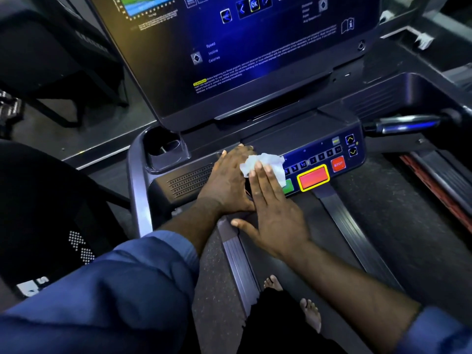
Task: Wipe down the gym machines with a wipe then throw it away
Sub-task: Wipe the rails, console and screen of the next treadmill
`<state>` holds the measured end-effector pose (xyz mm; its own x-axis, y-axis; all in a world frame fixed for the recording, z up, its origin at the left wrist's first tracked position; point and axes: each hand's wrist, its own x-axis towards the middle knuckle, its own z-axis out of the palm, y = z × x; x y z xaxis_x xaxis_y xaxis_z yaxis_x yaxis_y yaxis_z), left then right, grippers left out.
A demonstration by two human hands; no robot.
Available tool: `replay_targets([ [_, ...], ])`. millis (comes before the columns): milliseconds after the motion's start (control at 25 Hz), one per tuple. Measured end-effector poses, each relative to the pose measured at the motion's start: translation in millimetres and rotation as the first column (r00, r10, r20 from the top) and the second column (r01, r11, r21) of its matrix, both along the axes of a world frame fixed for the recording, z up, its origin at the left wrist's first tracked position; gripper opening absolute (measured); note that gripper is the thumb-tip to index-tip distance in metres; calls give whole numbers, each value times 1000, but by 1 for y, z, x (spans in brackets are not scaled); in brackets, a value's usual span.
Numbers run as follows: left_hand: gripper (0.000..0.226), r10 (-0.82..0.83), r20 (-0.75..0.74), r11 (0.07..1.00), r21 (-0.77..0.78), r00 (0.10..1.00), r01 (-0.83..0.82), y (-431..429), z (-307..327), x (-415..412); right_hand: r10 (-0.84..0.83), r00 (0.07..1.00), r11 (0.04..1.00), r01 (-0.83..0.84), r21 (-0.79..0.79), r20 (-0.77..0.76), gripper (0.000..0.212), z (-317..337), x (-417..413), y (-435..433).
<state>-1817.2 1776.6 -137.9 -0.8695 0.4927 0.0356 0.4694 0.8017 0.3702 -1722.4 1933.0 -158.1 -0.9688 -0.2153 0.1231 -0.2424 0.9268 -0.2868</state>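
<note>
Nearest, two bare feet (pixel 310 314) stand on the dark belt (pixel 383 200), next to a grey side rail (pixel 237 259). Blue sleeves (pixel 115 290) come in from both lower corners, and both bare forearms reach forward to the console (pixel 293 134).

The right grip (pixel 274 215) is palm down. Its fingers (pixel 259 172) are straight and together, and its thumb is spread out to the left. The fingertips press the crumpled white wipe (pixel 270 162) flat onto the console's front edge, at the left end of the keypad. Nothing is curled round the wipe, so this grip is open and only pressing.

The left grip (pixel 229 180) lies just beside it on the left, also palm down. Its fingers are straight on the console and its fingertips reach the far side of the wipe. It is open and holds nothing. The two grips touch or nearly touch along their inner sides.

The wipe and the right fingers cover most of a green button (pixel 288 186). To the right, a red button (pixel 313 178) with a yellow border is uncovered, and beyond it sits a red STOP button (pixel 338 164). Left of the grips is a slotted grille (pixel 191 180), with a cup holder (pixel 163 149) at the console's far left corner. A handle (pixel 408 123) sticks out at the right. Farthest back, the lit screen (pixel 255 60) rises tilted above the console.
</note>
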Motion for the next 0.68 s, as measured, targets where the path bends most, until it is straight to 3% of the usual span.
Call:
replay_targets([
  [160,119,-15,39,1000,-8,999,15,-1,0,2,-11,1000,994,8,106,26,98,-9,44,7],
  [240,123,-5,19,1000,-14,1000,5,-1,-2,1,-28,999,990,30,135,-18,97,-1,26,6],
  [360,129,9,21,999,-36,1000,-8,2,-3,1,-76,997,994,76,78,-6,104,18,-17,-1],
  [600,142,-7,-6,997,-75,1000,6,3,1,2,-125,990,982,115,150,63,113,-31,43,39],
  [680,141,-5,-16,998,-55,1000,4,3,0,2,-136,989,988,131,86,52,114,-21,21,32],
])
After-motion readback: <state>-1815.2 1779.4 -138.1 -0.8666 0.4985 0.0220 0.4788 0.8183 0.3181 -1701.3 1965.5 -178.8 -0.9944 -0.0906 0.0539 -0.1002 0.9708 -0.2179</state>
